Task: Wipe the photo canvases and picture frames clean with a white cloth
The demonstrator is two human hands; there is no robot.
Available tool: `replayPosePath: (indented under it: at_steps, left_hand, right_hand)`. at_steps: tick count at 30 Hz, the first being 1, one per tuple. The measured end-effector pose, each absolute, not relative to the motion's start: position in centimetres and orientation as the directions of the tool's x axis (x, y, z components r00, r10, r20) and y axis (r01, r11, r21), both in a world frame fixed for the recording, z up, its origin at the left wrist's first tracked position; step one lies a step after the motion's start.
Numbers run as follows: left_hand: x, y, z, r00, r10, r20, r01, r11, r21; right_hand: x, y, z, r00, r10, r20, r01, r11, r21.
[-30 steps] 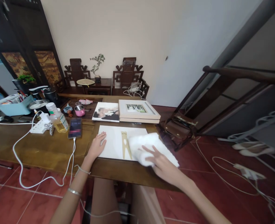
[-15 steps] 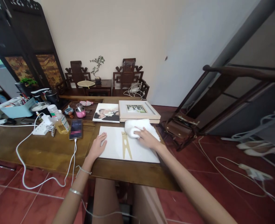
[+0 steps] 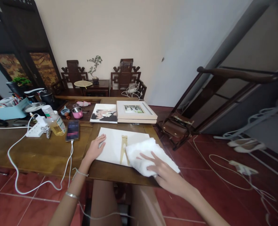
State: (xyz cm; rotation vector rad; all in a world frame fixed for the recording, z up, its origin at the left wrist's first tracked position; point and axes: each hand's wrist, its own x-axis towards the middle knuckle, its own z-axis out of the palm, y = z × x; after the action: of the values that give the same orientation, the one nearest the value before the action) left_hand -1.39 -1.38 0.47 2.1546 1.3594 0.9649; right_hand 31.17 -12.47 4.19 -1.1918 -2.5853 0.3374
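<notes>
A white flat board [image 3: 115, 144] lies face down on the wooden table [image 3: 35, 150], with a pale wooden stand piece [image 3: 123, 147] on its back. My left hand [image 3: 95, 148] rests flat on the board's left edge, fingers spread. My right hand [image 3: 162, 171] presses with stretched fingers on a white cloth [image 3: 145, 153] that covers the board's near right corner.
Behind the board lie a photo print [image 3: 104, 113] and a stack of white picture frames [image 3: 135, 111]. Left of it are a phone [image 3: 72, 130] on a white cable, a bottle [image 3: 54, 121], a power strip [image 3: 35, 128] and a pink cup [image 3: 77, 112]. Cables trail on the red tile floor.
My right hand has drawn the cloth from the board's far right corner back to its near right corner. My left hand has stayed on the left edge.
</notes>
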Motion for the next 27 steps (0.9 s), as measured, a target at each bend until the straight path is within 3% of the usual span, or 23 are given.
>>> replayPosePath:
  at_steps: [12,22,27]
  left_hand:
    - [-1.4,-1.1,-0.1,0.275,0.9,0.339,0.638,-0.434,0.636]
    - [-1.3,-1.0,-0.2,0.25,0.904,0.347,0.617,-0.425,0.662]
    - [-1.3,-1.1,-0.1,0.279,0.9,0.334,0.638,-0.434,0.637]
  right_hand:
    - [29.5,0.3,3.9,-0.431,0.889,0.156,0.856,0.457,-0.241]
    - [29.1,-13.7,4.9,-0.606,0.792,0.074,0.744,0.598,-0.298]
    - [29.6,-12.7,5.7,-0.59,0.808,0.002,0.755,0.552,-0.353]
